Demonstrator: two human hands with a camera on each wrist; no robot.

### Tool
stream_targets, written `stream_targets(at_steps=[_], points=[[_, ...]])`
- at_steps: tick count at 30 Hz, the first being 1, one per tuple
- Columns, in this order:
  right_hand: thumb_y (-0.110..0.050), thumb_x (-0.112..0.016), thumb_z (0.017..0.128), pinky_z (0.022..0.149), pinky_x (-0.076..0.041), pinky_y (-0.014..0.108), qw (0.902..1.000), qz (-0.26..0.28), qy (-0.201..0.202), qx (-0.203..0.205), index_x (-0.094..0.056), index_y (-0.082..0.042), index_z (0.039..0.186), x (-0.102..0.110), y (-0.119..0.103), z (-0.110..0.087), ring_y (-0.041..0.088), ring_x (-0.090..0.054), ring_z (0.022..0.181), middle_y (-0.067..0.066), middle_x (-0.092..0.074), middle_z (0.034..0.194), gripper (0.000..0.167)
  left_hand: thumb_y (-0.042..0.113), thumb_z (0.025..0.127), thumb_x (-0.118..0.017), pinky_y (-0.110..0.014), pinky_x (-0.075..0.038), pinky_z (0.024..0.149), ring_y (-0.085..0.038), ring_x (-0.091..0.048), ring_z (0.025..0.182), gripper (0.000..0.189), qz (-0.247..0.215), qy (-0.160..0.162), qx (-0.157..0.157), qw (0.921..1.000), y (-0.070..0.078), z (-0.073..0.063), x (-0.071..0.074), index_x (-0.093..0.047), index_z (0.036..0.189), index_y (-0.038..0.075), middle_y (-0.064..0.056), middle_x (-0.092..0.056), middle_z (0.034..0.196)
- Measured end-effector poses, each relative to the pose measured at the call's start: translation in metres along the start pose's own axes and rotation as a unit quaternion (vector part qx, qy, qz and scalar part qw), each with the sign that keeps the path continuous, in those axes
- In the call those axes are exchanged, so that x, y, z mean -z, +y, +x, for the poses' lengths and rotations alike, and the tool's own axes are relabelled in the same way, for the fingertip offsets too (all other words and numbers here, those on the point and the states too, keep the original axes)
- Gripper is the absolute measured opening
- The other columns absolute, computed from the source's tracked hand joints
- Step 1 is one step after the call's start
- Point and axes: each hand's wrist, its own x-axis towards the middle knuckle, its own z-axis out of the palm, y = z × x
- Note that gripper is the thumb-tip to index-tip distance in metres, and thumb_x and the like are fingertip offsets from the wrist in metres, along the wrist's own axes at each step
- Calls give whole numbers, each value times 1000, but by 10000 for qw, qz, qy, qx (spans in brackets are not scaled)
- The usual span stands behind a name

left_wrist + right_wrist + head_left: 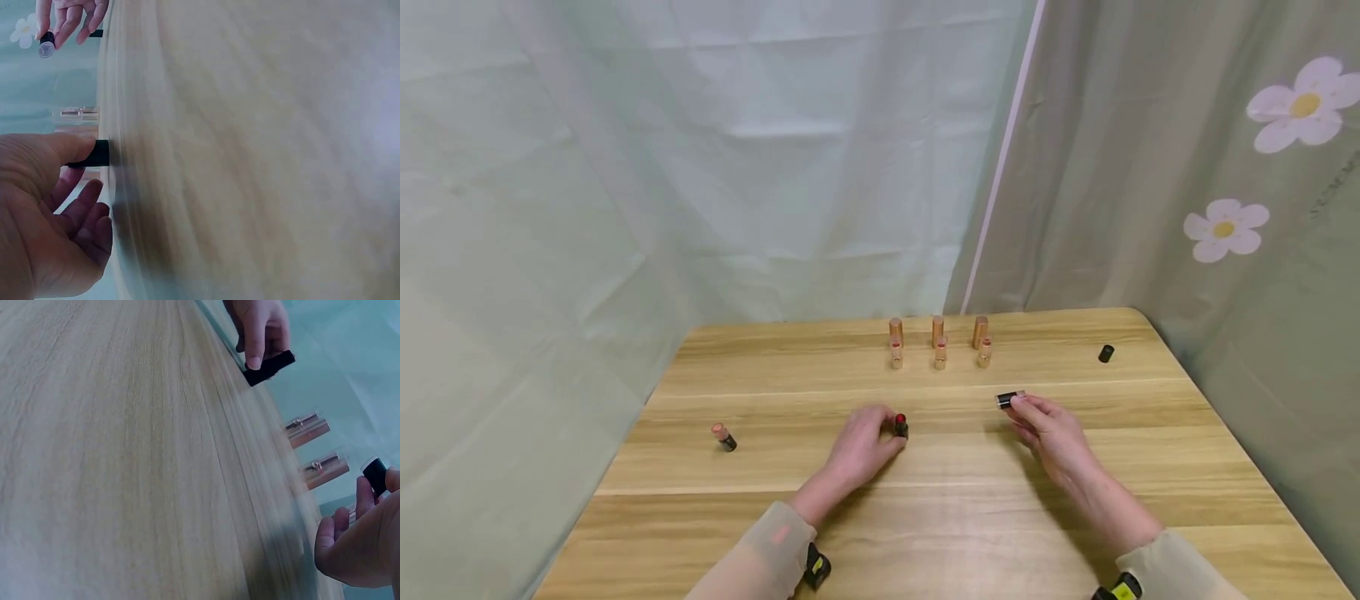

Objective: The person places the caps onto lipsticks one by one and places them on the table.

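Observation:
My left hand [859,446] pinches the black base of a red lipstick [901,428] between thumb and finger near the middle of the table [955,500]. In the left wrist view its black base [97,154] meets the wooden tabletop, and the other fingers curl loosely below. Off to the right, my right hand [1056,442] holds a black lipstick cap [1006,401] tilted sideways above the wood. A pale, shiny end of that cap [47,49] faces the left wrist camera.
Three copper-coloured caps [937,331] stand in a row at the back edge, each with an uncapped gold lipstick [940,354] before it. Toward the right corner is another black cap [1106,353]. A nude-pink lipstick [724,437] is on the left. Curtains [820,167] hang behind.

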Motion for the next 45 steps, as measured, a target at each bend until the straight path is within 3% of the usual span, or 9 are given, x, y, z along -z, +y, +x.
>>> stream_targets(at_steps=[6,11,16,24,33,40,45], points=[[-21,-66,102,106,-47,34,10000,-33,-18,84,-55,2,129,-1,1,0,7,-67,101,-7,-71,102,36,20,86,-82,-44,-49,92,-25,-60,104,21,-293,-6,82,9995,3,-1,5,-69,102,13,0,-71,103],[-19,-64,103,109,-45,37,9999,31,-14,144,-57,0,123,-2,-2,-2,7,-66,100,-7,-71,102,29,14,87,-79,-48,-50,94,-26,-61,109,22,-768,-113,264,9966,11,-4,19,-66,105,15,-1,-69,106],[-19,-66,102,108,-46,36,9998,107,-38,152,-61,-4,115,-3,-5,-2,7,-67,100,-7,-71,101,21,17,88,-79,-47,-50,91,-25,-58,109,23,-953,-198,346,9946,15,-6,33,-65,106,18,2,-64,107],[-18,-66,102,108,-46,37,9998,100,-10,142,-60,-4,116,-4,-5,-1,8,-67,101,-7,-71,101,20,20,90,-79,-39,-45,81,-27,-56,101,18,-684,98,-141,9975,16,-6,47,-70,105,22,9,-63,99],[-21,-66,102,114,-39,41,9997,-190,-45,158,-45,6,141,-11,-5,-2,7,-64,109,-4,-64,117,52,22,92,-79,-39,-46,85,-21,-57,100,20,-225,252,-524,9981,19,-3,50,-73,110,18,7,-65,103],[-20,-69,100,115,-34,42,9996,-65,24,265,-62,-8,117,-13,-6,0,6,-63,105,-4,-58,116,22,29,92,-79,-43,-47,94,-20,-57,109,21,-97,202,-513,9984,25,-1,51,-73,110,22,6,-65,113],[-17,-69,100,115,-32,42,9993,-29,28,372,-62,-8,112,-15,-7,0,5,-65,102,-4,-60,112,17,31,92,-79,-45,-47,98,-21,-58,113,22,-23,150,-501,9986,28,3,51,-73,111,22,6,-66,114]])
